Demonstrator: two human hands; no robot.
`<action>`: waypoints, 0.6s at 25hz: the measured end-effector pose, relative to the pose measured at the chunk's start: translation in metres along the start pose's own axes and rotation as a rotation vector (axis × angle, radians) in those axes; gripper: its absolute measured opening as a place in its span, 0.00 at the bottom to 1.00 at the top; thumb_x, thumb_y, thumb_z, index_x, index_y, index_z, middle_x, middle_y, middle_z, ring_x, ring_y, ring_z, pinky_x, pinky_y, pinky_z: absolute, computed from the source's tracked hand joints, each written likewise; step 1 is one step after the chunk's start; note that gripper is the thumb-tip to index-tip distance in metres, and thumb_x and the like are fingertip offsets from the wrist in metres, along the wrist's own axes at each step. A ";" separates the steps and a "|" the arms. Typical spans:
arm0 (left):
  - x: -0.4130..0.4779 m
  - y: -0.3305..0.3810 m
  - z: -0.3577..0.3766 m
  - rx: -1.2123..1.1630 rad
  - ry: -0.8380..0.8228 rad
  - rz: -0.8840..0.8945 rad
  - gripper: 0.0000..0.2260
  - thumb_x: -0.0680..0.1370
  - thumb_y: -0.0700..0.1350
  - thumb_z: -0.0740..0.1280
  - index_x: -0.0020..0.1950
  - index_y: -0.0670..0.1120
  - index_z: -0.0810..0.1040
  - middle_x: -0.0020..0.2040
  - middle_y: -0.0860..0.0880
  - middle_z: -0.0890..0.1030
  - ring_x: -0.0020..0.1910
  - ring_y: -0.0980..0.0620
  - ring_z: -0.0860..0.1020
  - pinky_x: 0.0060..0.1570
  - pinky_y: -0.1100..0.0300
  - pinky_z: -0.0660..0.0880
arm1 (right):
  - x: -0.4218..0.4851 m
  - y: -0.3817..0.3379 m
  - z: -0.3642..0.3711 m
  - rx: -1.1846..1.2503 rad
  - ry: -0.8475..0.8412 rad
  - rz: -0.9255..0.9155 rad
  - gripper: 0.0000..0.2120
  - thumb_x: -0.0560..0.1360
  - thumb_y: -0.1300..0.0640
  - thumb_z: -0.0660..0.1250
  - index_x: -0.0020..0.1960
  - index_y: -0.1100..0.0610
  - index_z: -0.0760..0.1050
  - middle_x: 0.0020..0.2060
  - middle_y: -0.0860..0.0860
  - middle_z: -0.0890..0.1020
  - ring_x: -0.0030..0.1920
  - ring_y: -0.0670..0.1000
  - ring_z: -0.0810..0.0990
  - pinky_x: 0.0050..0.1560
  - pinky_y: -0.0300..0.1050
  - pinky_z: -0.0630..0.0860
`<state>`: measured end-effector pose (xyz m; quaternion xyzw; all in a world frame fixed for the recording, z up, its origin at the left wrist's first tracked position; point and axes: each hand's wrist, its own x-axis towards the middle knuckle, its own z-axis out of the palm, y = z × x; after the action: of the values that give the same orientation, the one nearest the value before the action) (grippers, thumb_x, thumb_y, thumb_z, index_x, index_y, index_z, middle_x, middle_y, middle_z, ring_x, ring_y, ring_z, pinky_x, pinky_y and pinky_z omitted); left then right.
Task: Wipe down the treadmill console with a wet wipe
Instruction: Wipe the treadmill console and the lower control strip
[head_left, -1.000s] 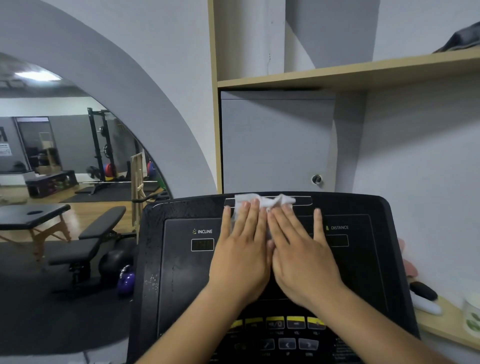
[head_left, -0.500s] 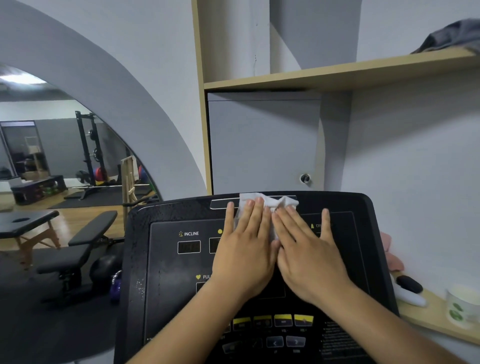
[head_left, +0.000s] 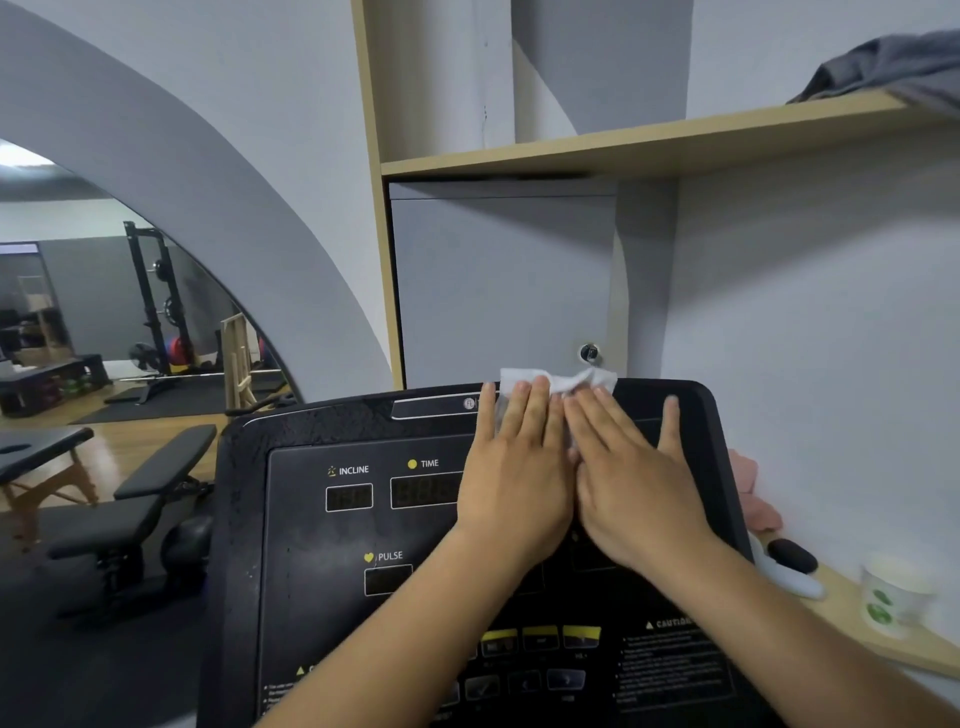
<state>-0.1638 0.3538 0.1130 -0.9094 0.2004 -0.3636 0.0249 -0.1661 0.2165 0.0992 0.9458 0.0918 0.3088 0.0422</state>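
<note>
The black treadmill console fills the lower middle of the view, with INCLINE, TIME and PULSE displays and yellow buttons lower down. A crumpled white wet wipe lies at the console's top edge, right of centre. My left hand and my right hand lie side by side on it, fingers straight, pressing the wipe flat against the panel. Most of the wipe is hidden under my fingers.
A grey cabinet door with a lock stands just behind the console, under a wooden shelf. On a ledge to the right sit a paper cup, a dark oval object and a pink cloth. A weight bench is at left.
Both hands have slid the wipe to the right along the console's top edge, uncovering the TIME display. The fingers stay flat on the wipe.
</note>
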 end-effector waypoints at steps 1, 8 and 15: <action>0.011 0.003 -0.002 -0.018 -0.002 -0.008 0.25 0.83 0.53 0.41 0.78 0.44 0.43 0.79 0.42 0.46 0.78 0.45 0.43 0.72 0.43 0.30 | 0.008 0.007 -0.003 -0.008 0.009 0.015 0.31 0.76 0.49 0.34 0.78 0.54 0.45 0.78 0.48 0.48 0.77 0.46 0.41 0.70 0.71 0.41; -0.002 0.030 0.013 0.040 -0.024 0.067 0.26 0.82 0.52 0.39 0.77 0.43 0.40 0.79 0.41 0.45 0.78 0.43 0.42 0.69 0.43 0.28 | -0.022 0.022 0.012 0.027 0.006 0.046 0.30 0.76 0.50 0.40 0.78 0.55 0.52 0.77 0.50 0.55 0.77 0.49 0.49 0.71 0.71 0.48; 0.030 0.045 0.012 -0.042 -0.027 0.053 0.25 0.83 0.51 0.42 0.78 0.42 0.44 0.79 0.42 0.46 0.78 0.44 0.42 0.72 0.42 0.31 | -0.006 0.045 0.006 0.046 -0.014 0.108 0.29 0.79 0.51 0.42 0.78 0.53 0.40 0.78 0.47 0.43 0.76 0.46 0.37 0.72 0.67 0.39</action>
<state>-0.1513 0.2999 0.1153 -0.9089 0.2316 -0.3463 0.0182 -0.1607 0.1713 0.0972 0.9523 0.0474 0.3015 0.0044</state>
